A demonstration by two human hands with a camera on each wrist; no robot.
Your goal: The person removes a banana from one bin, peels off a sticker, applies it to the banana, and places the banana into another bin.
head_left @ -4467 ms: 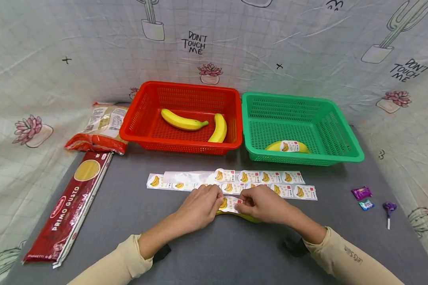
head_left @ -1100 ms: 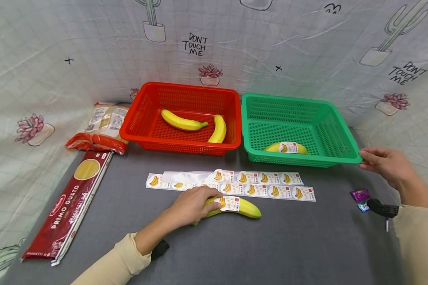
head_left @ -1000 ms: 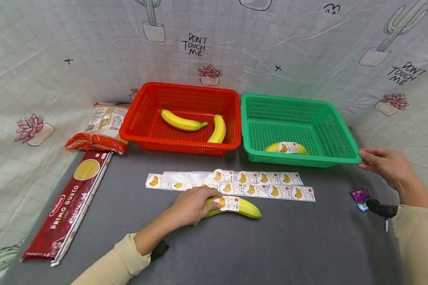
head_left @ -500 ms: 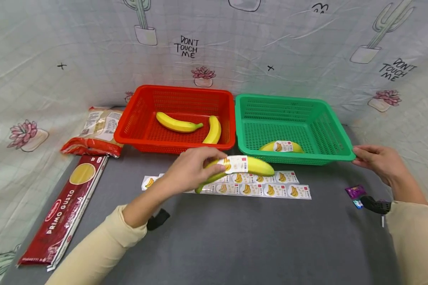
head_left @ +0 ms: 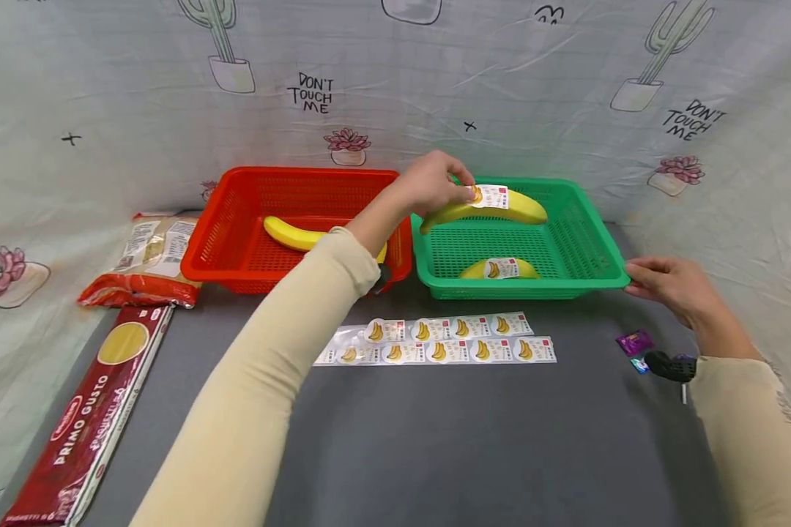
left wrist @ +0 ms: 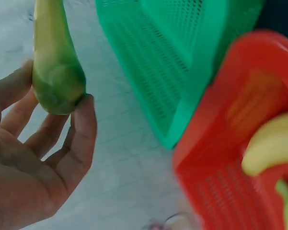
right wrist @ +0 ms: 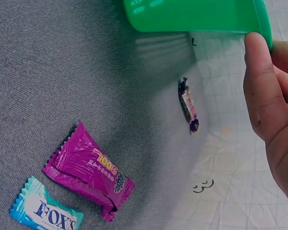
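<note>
Grey felt worktop [head_left: 435, 439], backed by a white grid-print cloth with cactus and pink-flower drawings [head_left: 138, 95]; "DON'T TOUCH ME" is printed on it twice.

Readable text: long red spaghetti pack [head_left: 82, 432] at the left edge reads "PRIMO GUSTO". Teal candy wrapper [right wrist: 45, 213] reads "FOX'S", purple candy wrapper [right wrist: 88, 171] touching it reads "100%". Sleeve lettering on the right arm is too small to read. White sticker sheet with banana pictures [head_left: 444, 339] lies flat in front of both baskets; its small print is unreadable.

Left hand [head_left: 428, 187] grips the yellow banana with a white label [head_left: 484, 206] near its stem end, fingers curled round it. Banana is held in the air, roughly level, above the green plastic mesh basket [head_left: 593, 252], its free end pointing right. Left wrist view shows the greenish banana tip against the fingertips.

Second labelled yellow banana [head_left: 499, 268] lies in the green basket by the front wall.

Right hand [head_left: 666, 285] pinches the green basket's front right rim corner, thumb tip on the rim edge in the right wrist view.

Red plastic mesh basket [head_left: 237, 227] touches the green one on its left and holds an unlabelled yellow banana [head_left: 290, 234], partly hidden by the left arm. Clear pasta bag with red trim [head_left: 148, 260] lies left of the red basket.
</note>
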